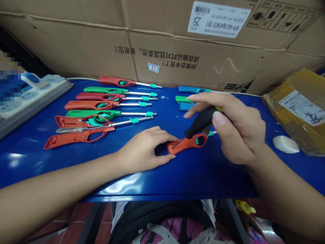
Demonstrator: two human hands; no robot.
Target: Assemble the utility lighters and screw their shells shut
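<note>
My left hand (147, 149) pinches the handle end of an orange long-nosed lighter (186, 144) that lies flat on the blue table (177, 176). My right hand (236, 127) grips a black-handled screwdriver (201, 121), its tip set against the orange lighter's body near the teal trigger. Most of the lighter's metal nozzle is hidden behind my right hand.
Several red, orange and green lighters (101, 108) lie in a row at the left. Blue and green lighters (188, 98) lie behind my right hand. A white power strip (33, 95) sits far left, a white oval object (285, 144) and a taped parcel (302, 108) at right, cardboard boxes (162, 40) behind.
</note>
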